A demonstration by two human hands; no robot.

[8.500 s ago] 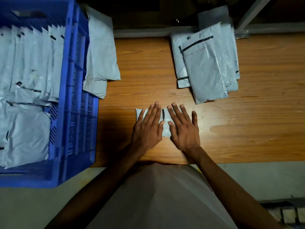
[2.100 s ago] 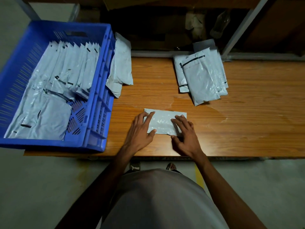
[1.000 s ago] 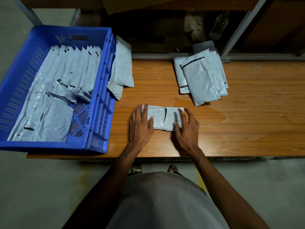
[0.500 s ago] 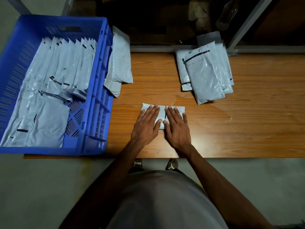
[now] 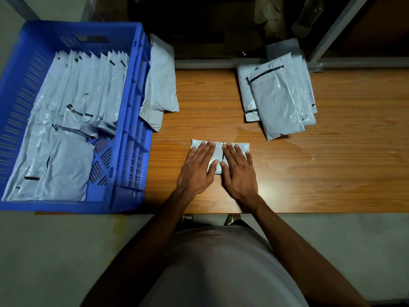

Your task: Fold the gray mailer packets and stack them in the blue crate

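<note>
Head view: both hands (image 5: pixel 218 168) flatten packet (image 5: pixel 241 147) mid-table (image 5: pixel 332 173).

A packing or dispatch workroom: gray mailer packets (image 5: pixel 277 100) lie piled on a plain wooden worktable (image 5: pixel 332 173), and a blue plastic crate (image 5: pixel 130 120) at its left end holds rows of folded ones. More packets (image 5: pixel 161 85) lean against the crate's side. Metal shelving uprights (image 5: pixel 332 29) rise behind the table above a bare concrete floor (image 5: pixel 55 251)
</note>
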